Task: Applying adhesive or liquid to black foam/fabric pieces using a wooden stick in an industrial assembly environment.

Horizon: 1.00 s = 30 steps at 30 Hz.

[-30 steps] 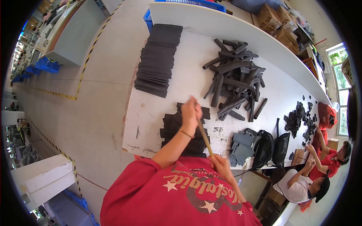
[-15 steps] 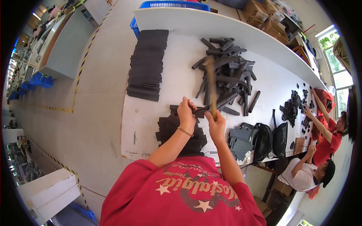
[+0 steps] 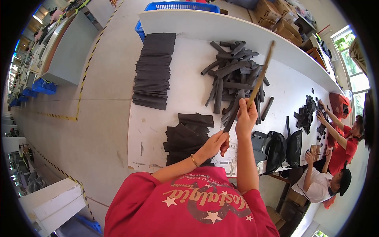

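My left hand [image 3: 215, 145] is closed round the lower end of a black fabric tube [image 3: 235, 111], which slants up and away over the table. Beside the tube's upper part, my right hand [image 3: 246, 117] grips a thin wooden stick [image 3: 262, 75] that points up to the right. Whether the right fingers also touch the tube I cannot tell. Under and left of my left wrist lies a loose heap of flat black pieces [image 3: 185, 138]. Beyond my hands is a pile of rolled black tubes [image 3: 233, 71]. Flattened black pieces [image 3: 154, 71] form a neat overlapping row at the far left of the table.
A low white wall [image 3: 237, 23] edges the table's far side, with a blue basket [image 3: 181, 6] behind it. To the right lie black bags [image 3: 276, 148] and small black scraps [image 3: 304, 112]. Two people work at the right end; one wears a red shirt [image 3: 345, 152].
Both hands have moved right, and my right hand has risen away from me. The stick has swung from near upright to a right slant. The tube now points up and away instead of lying across.
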{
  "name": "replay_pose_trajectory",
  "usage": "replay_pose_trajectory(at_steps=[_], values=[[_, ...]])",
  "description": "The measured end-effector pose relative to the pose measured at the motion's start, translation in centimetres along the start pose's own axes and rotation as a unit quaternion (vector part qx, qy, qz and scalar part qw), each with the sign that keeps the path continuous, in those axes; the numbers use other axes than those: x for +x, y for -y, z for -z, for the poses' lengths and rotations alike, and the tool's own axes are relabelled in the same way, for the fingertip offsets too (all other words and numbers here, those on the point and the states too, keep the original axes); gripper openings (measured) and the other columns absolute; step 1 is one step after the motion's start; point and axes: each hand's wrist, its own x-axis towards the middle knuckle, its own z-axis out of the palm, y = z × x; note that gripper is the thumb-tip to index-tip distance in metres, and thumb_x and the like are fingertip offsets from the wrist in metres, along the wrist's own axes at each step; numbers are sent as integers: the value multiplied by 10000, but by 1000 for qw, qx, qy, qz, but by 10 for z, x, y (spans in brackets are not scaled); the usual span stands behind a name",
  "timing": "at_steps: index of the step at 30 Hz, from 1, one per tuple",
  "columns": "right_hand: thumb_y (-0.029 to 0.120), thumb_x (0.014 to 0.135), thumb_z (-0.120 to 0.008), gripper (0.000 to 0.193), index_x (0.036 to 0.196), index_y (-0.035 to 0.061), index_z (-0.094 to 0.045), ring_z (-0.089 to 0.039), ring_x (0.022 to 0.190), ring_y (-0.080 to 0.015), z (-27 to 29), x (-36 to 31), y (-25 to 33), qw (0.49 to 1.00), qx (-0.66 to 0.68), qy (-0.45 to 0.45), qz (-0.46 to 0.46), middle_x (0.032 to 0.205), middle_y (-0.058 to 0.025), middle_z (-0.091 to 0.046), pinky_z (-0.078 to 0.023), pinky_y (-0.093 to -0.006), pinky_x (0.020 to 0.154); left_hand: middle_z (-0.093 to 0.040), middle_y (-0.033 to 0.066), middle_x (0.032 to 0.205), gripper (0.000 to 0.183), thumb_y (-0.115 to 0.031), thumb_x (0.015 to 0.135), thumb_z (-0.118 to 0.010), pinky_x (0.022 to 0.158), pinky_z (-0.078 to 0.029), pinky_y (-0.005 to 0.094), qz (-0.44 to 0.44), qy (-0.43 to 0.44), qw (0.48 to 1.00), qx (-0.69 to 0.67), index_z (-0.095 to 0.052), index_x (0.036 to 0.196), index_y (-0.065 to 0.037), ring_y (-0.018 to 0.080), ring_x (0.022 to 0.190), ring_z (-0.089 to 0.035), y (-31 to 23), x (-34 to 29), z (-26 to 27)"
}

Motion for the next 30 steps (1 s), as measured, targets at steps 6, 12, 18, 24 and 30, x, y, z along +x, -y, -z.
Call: replay_pose_trajectory(at_steps=[6,12,18,24,30], values=[[207,958,-545,141,878,91,-550,-271,469,-9,21,34,-7,991,120,17,-51,603,94,-359,-199,-196,423,-473,28,543,303,-189,959,-401,438,-407,267,70,22,988,139,-464,700,-46,123,449,-468,46,-39,27],[213,953,-556,166,879,64,-552,-320,502,-1,23,-10,-16,974,11,205,-97,611,91,-397,-228,-193,438,-603,-1,870,229,-201,976,-496,741,-467,217,-179,-182,966,32,-605,1024,-5,90,794,-575,-63,28,35],[173,938,-570,123,905,54,-573,-293,475,1,0,-30,-8,981,17,161,-103,608,95,-394,-205,-183,424,-594,-18,870,135,-114,908,-590,659,-422,179,-157,-131,977,52,-589,1007,-21,31,754,-529,-52,39,49],[123,929,-570,78,955,51,-556,-278,460,-3,5,-36,-32,971,124,146,-142,609,85,-389,-183,-193,414,-565,8,835,150,-142,950,-464,679,-462,220,-155,-221,963,-4,-532,949,-9,74,765,-559,-51,37,54],[144,943,-558,82,939,63,-545,-274,452,-8,6,-40,-37,971,124,143,-146,593,81,-373,-186,-198,408,-554,55,1085,410,-137,876,-639,745,-494,270,-98,-82,991,45,-434,1207,-4,113,850,-581,-35,30,55]])
